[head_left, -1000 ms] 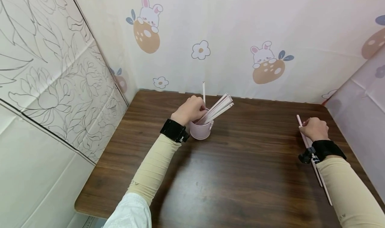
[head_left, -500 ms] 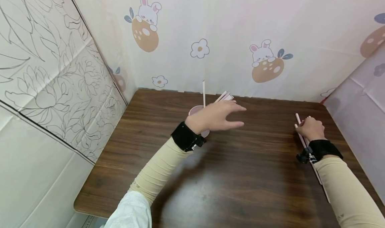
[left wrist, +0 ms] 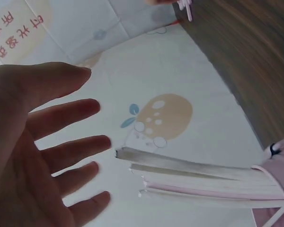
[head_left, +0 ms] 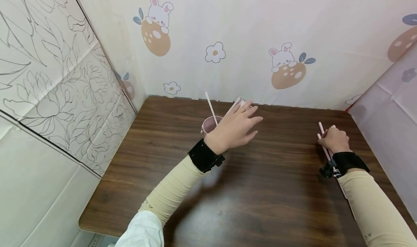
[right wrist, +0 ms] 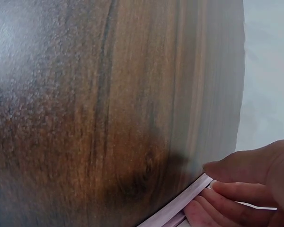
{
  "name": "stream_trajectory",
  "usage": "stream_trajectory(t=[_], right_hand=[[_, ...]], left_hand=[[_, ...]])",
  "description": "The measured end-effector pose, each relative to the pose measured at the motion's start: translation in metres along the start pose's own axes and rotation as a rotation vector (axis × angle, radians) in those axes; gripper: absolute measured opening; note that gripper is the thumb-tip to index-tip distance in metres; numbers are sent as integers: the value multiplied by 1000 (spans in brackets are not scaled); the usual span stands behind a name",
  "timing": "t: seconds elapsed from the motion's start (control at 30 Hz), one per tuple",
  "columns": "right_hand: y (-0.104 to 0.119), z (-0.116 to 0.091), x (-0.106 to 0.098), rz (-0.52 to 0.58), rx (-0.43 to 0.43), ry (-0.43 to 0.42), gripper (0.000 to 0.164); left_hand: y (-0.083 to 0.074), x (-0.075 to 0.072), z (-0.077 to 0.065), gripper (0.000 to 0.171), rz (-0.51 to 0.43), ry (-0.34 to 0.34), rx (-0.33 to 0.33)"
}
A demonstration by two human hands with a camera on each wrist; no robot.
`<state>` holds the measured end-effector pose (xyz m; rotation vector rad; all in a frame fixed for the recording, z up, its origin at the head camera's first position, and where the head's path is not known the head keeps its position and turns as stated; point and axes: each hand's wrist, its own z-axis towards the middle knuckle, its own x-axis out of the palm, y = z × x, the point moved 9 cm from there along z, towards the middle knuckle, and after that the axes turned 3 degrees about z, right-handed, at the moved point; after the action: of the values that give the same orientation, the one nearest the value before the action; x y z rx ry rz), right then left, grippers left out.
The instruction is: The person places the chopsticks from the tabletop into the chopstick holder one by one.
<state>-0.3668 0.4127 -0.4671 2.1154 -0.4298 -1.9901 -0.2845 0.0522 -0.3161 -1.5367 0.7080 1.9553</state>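
A small pink bucket [head_left: 208,124] stands near the back of the table, partly hidden by my left hand [head_left: 232,127]. The hand hovers over its right side with fingers spread and nothing in them. A bundle of thin pale sticks [left wrist: 203,179] leans out of the bucket to the right, while one single stick [head_left: 211,106] tilts left from it. At the far right, my right hand [head_left: 335,140] has its fingers curled at several pale pink sticks [head_left: 327,153]. In the right wrist view, thumb and forefinger pinch one pink stick [right wrist: 175,205]; the sticks' near ends are partly hidden by the forearm.
The brown wooden table [head_left: 277,189] ends at a patterned back curtain [head_left: 241,15]. A white panel with line-drawn flowers [head_left: 55,80] borders it on the left, and another hanging sheet [head_left: 394,131] on the right.
My left hand has come out of the bucket, opened and swung right across it. The single stick now tilts further left. At the right hand, a stick's end has shown up to the left of the others.
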Motion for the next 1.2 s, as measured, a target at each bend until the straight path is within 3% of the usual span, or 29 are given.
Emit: stream_trajectory(t=[0.13, 0.27, 0.43, 0.53, 0.63, 0.73, 0.87, 1.03, 1.2], right_hand=[[-3, 3, 3, -6, 9, 14, 27], [-5, 5, 4, -21, 6, 11, 28], [0, 0, 5, -39, -24, 13, 32], [5, -3, 9, -51, -32, 35, 38], [8, -5, 12, -41, -25, 48, 40], [14, -5, 13, -31, -36, 39, 33], [20, -5, 13, -46, -54, 16, 23], [30, -7, 20, -56, 4, 80, 23], [68, -8, 26, -48, -98, 133, 22]], left_hand=[[-20, -2, 1, 50, -125, 9, 126], [-41, 21, 4, 65, -280, 138, 200], [-46, 78, 5, 74, -376, 369, 117], [-40, 115, -2, 77, -368, 525, 47], [-32, 140, -9, 76, -337, 631, -2], [-26, 149, -11, 72, -334, 653, -19], [-23, 148, -9, 64, -345, 625, -9], [-23, 147, -8, 59, -344, 628, -3], [-24, 151, -8, 56, -347, 634, -4]])
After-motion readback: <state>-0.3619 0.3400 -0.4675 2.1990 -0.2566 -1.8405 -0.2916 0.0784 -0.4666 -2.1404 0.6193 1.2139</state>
